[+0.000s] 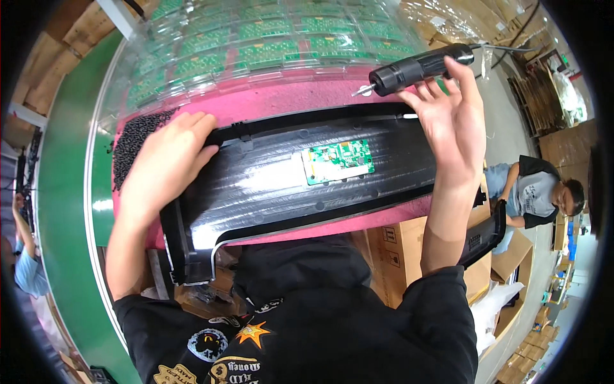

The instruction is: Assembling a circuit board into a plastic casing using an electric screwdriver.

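A long black plastic housing (256, 198) lies across the pink work mat in front of me, its inner side up. Inside it, right of the middle, sits a green circuit board (339, 163). My left hand (176, 157) rests on the housing's upper left corner, fingers curled over its rim. Above the housing's right end, my right hand (451, 121) holds a black electric screwdriver (419, 68) between thumb and fingers. The screwdriver is tilted, its bit pointing left and down, well apart from the board. A cable runs off its rear end.
A heap of small black screws (137, 147) lies on the pink mat (275, 96) at left. Clear plastic trays of green boards (265, 51) fill the far side. Cardboard boxes (400, 249) stand at near right. Another person (534, 192) holds a black housing farther right.
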Available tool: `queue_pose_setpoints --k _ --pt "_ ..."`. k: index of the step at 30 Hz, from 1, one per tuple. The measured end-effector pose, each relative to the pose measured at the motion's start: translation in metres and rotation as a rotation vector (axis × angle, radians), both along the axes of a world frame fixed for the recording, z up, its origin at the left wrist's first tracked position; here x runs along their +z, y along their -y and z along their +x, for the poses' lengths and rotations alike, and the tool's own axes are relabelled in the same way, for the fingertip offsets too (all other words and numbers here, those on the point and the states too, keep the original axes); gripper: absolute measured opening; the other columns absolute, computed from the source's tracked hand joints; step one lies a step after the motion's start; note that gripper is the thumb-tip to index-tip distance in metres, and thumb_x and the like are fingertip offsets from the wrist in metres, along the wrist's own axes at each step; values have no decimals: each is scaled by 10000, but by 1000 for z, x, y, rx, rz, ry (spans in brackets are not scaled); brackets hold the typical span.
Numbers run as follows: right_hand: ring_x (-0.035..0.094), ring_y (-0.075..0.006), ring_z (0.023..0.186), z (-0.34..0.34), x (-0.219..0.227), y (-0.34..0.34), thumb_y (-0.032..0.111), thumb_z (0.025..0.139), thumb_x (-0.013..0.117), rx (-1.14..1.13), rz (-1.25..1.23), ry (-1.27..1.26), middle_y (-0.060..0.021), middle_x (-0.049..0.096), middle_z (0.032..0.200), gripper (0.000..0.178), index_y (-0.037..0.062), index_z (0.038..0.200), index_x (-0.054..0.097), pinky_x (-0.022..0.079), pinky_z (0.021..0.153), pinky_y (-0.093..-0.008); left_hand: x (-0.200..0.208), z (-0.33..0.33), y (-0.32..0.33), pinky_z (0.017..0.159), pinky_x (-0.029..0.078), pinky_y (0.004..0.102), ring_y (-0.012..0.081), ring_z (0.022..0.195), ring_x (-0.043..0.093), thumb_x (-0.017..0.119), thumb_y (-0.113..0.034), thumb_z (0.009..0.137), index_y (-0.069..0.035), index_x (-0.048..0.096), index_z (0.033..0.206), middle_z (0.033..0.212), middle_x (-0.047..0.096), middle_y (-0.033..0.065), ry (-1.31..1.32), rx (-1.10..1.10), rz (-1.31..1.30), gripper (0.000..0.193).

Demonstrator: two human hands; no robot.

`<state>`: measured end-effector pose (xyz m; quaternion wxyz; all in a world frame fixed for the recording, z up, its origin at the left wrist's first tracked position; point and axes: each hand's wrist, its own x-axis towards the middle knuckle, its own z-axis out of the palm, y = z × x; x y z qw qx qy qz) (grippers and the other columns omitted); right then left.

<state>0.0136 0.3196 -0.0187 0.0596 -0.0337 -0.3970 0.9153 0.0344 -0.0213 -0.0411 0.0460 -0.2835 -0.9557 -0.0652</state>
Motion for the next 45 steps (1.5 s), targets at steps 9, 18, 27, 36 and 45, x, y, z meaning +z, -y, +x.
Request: queue_pose_setpoints --k 9,18,27,36,45 --pt "437 -219 1095 117 41 79 193 888 544 -597 602 -717 -67 430 1217 236 163 1120 574 340 981 -447 7 45 8 645 469 335 334 716 607 667 60 761 45 523 874 794 613 165 63 136 575 183" --pt "462 -215 1043 118 31 88 113 876 536 -622 616 -796 -81 454 1189 227 118 1102 558 363 926 -428 -20 151 174 908 440 261 144 998 584 583 -12 931 7 569 1087 1126 628 100 -574 743 1039 158" --pt "489 -211 985 97 4 34 24 862 527 -819 695 -850 -97 481 1158 224 68 1081 540 390 865 -406 -2 219 251 1003 462 445 312 1131 596 551 -114 902 80 519 1278 1200 620 220 6 312 1971 424" --pt "474 -276 1108 85 -137 -241 96 820 690 -1314 1611 81 -157 477 1164 510 -33 1241 431 383 976 -373 -73 208 413 929 498 432 292 1064 607 530 -142 960 71 559 1176 1188 621 197 -69 518 2089 304" --pt "513 -411 1225 216 -337 -406 780 595 674 -609 1591 1718 -257 504 1339 1144 -64 1325 422 421 1029 -476 -83 189 457 999 434 382 252 1181 527 644 -190 894 39 503 1301 1299 543 125 -665 1143 1816 488"
